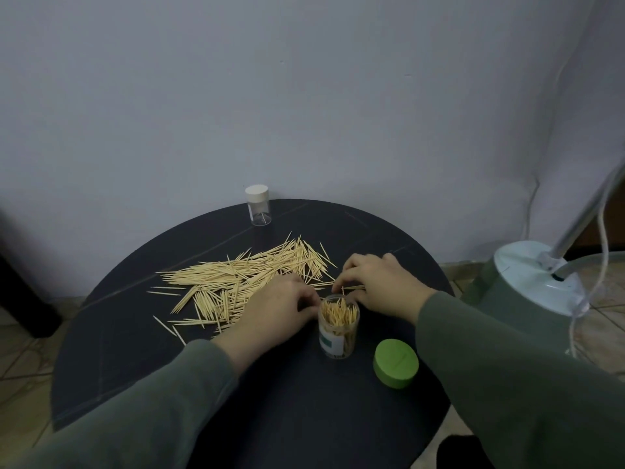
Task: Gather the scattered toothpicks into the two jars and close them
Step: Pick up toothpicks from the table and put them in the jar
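- Scattered toothpicks (pixel 243 282): a loose pale heap spread flat across the middle and left of the counter, a few strays lying apart toward the near left.
- Open jar (pixel 338 328): clear, upright, near the centre of the counter, packed with toothpicks standing on end; a white label with a green patch faces the viewer. It has no lid on.
- Green lid (pixel 395 363): lies on the counter just right of and nearer than the open jar, not touching it.
- Left hand (pixel 274 313): rests on the near edge of the heap, fingers curled, its fingertips against the left side of the jar's rim; whether it holds the jar or any toothpicks cannot be told.
- Right hand (pixel 378 286): just beyond and right of the jar, fingers curled down, pinching a few toothpicks that lie level under the fingertips.
- Second jar (pixel 258 206): clear, upright, closed with a white lid, at the far edge of the counter, well apart from the heap; it looks nearly empty.
- Counter (pixel 270 418): round, dark top.
- Sleeves (pixel 507 367): grey-green, covering both forearms.
- Lamp base (pixel 537 282): pale green and white, on the floor to the right of the counter.
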A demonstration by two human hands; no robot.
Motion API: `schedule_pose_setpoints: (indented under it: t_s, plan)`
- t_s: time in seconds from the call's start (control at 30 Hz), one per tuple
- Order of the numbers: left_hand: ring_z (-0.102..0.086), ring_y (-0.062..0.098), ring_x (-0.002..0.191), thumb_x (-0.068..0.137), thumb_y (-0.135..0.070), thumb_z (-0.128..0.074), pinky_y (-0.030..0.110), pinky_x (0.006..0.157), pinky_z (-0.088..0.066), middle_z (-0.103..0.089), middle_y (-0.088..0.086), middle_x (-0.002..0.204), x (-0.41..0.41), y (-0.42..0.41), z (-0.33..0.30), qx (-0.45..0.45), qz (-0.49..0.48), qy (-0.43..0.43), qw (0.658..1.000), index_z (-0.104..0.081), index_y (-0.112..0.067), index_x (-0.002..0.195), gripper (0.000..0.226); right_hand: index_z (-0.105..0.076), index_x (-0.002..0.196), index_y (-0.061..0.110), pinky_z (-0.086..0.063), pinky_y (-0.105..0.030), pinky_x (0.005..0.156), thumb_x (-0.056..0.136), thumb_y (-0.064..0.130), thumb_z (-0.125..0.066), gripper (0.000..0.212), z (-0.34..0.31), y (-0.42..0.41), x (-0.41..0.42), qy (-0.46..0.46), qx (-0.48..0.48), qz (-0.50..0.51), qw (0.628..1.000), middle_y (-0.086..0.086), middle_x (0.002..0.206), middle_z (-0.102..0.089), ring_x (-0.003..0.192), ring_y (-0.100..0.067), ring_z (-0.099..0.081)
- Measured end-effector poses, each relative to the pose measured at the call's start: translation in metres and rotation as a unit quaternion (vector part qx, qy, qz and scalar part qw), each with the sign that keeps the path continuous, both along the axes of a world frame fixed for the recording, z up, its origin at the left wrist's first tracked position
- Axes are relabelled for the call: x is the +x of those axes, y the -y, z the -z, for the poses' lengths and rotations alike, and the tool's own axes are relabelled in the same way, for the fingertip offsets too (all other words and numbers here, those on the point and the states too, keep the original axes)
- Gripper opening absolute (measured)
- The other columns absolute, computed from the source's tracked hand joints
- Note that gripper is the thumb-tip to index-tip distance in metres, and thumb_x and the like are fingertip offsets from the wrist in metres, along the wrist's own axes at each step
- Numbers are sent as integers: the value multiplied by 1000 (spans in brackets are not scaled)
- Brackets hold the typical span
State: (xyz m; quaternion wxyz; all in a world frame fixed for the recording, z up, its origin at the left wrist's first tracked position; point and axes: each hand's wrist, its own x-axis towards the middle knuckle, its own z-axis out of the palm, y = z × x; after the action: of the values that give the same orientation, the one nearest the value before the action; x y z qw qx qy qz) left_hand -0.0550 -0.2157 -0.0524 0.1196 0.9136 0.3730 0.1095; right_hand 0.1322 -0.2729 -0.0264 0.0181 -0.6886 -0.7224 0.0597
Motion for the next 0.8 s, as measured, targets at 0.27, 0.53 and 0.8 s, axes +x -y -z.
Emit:
schedule_pose_setpoints:
  t_s: [0.27, 0.53, 0.8]
  plan:
    - [-44, 11, 110, 93, -39, -57, 28, 89, -45, -50, -10, 117, -5, -12, 6, 75, -46, -11, 996, -62, -28, 107, 19, -64, 104, 36, -26, -44, 104, 91, 41, -60, 15, 3, -6, 7, 30, 29, 28, 999, 9, 124, -50, 118, -15, -43]
    - [-42, 16, 116, 101, -36, -43, 31, 88, -44, -52, -9, 129, 0, -13, 8, 112, -39, -48, 992, -49, -31, 136, 36, -60, 124, 38, -21, -47, 110, 93, 39, -59, 31, 3, -3, 21, 4, -11, 92, 996, 12, 126, -57, 120, -14, -50]
    - [-45, 15, 108, 100, -40, -45, 30, 83, -46, -58, -7, 117, 2, -14, 3, 134, -34, -76, 988, -63, -28, 122, 31, -66, 106, 34, -24, -43, 106, 93, 37, -58, 15, 5, -3, 17, 12, 26, 75, 997, 14, 112, -64, 109, -11, -54]
